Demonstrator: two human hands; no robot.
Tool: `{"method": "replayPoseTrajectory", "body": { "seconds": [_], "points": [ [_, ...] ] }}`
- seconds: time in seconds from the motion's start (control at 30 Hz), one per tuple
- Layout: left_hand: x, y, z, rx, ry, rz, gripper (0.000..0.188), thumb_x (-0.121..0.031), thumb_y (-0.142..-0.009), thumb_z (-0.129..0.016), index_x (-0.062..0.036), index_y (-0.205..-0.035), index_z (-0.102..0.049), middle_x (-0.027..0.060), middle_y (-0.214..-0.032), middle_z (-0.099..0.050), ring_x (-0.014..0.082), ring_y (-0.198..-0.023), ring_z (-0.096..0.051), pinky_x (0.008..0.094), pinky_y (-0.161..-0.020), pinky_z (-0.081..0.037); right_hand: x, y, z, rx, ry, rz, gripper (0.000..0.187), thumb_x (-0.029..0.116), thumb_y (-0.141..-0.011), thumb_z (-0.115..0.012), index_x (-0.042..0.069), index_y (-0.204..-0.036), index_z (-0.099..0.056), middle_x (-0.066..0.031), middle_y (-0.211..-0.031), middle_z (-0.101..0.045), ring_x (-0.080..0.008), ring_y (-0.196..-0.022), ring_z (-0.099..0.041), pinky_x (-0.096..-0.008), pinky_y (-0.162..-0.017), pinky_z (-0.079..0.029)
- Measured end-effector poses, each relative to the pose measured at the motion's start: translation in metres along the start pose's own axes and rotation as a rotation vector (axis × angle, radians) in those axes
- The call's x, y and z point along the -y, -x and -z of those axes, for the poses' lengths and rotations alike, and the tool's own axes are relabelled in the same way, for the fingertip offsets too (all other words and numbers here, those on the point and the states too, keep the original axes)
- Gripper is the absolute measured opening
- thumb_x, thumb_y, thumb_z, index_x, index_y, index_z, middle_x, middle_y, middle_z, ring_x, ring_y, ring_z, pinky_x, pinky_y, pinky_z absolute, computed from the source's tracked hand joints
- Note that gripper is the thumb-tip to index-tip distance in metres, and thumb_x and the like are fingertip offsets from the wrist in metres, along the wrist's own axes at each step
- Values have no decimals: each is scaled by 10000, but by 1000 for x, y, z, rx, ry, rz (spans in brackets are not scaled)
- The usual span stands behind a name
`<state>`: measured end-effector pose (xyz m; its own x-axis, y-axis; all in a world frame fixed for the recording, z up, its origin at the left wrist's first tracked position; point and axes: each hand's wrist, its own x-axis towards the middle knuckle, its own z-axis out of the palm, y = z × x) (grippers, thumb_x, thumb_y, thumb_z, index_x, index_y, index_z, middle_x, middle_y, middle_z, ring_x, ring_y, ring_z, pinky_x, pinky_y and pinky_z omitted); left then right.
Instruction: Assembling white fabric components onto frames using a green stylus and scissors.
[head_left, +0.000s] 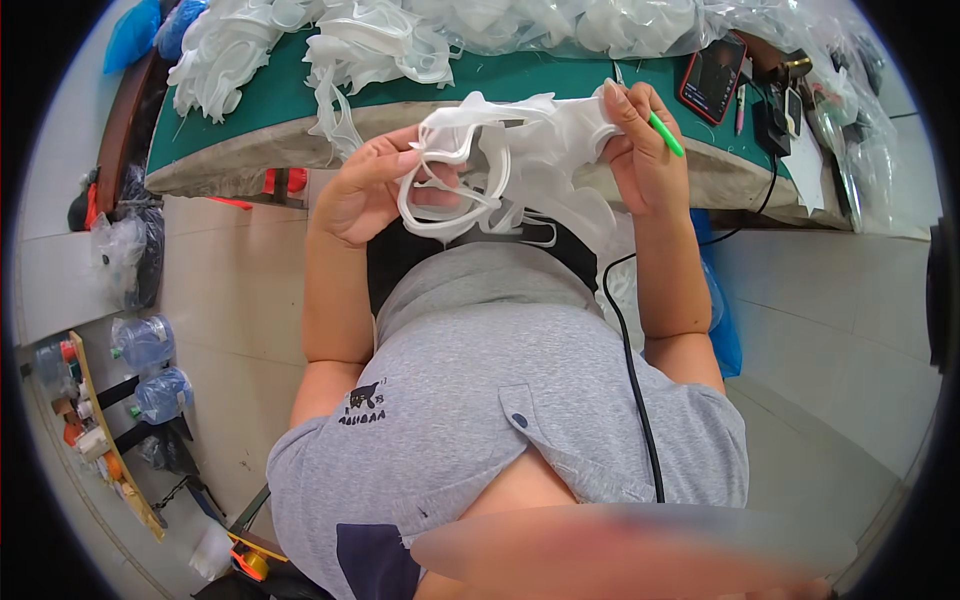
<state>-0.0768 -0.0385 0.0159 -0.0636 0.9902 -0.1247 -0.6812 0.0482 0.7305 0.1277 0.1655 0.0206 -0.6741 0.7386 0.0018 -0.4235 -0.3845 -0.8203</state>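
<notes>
At the green-topped wooden table (pixel 500 80), left hand (pixel 362 192) and right hand (pixel 648 160) pinch a white sheer ruffled strip (pixel 560 128) running crosswise, loops leftward.

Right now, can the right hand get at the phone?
Likely yes: the right hand is close to the phone, and nothing visible blocks the way, though it holds a green tool and white fabric.

Heather-grey short-sleeved knit shirt (pixel 560 350) bunched at its far end, stitched button tab (pixel 513 397) with round dark-blue button (pixel 519 421), small black animal print (pixel 364 395) at left, navy fabric panel (pixel 375 558) at near left, slim black cable (pixel 633 372) along the right side.
</notes>
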Motion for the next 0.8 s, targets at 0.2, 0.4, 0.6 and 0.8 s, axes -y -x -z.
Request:
{"method": "replayPoseTrajectory", "body": {
  "seconds": [0.2, 0.4, 0.6, 0.8],
  "points": [
    [-16, 8, 15, 265, 144, -89, 857, -36, -751, -611, -5, -1460, -132, 244, -1448, -280, 358, -1323, -356, 563, -1015, -380, 5, -1, -2, -22, 9, 63, 303, 88, -904, -619, 141, -721, -384, 9, -835, -549, -70, -772, -521, -207, -648, -456],
    [-13, 11, -3, 86, 61, -436, 796, 96, -785, -555, -9, -1459, -145, 183, -1479, -275, 287, -1276, -440, 482, -1031, -395, -14, 5, 2, -90, 243, 47, 320, 134, -896, -642, 133, -715, -377, 9, -838, -555, -56, -713, -506, -196, -631, -436],
    [-1, 5, -15, -154, -182, -462, 338, -137, -884, -645, 14, -1170, -548, 114, -1031, -670, 203, -919, -659, 318, -848, -491, -27, 16, 6, 124, 569, 265, 257, 270, -963, -537, 18, -920, -526, -85, -948, -562, -155, -900, -547, -312, -873, -444],
    [15, 3, -28, -233, -266, -432, 201, -166, -873, -668, -11, -1000, -657, 48, -892, -666, 84, -729, -582, 227, -685, -438, -6, 24, -38, 365, 724, 544, 126, 87, -917, -578, -16, -985, -558, -115, -1016, -569, -160, -955, -545, -302, -914, -419]
  ]
}}
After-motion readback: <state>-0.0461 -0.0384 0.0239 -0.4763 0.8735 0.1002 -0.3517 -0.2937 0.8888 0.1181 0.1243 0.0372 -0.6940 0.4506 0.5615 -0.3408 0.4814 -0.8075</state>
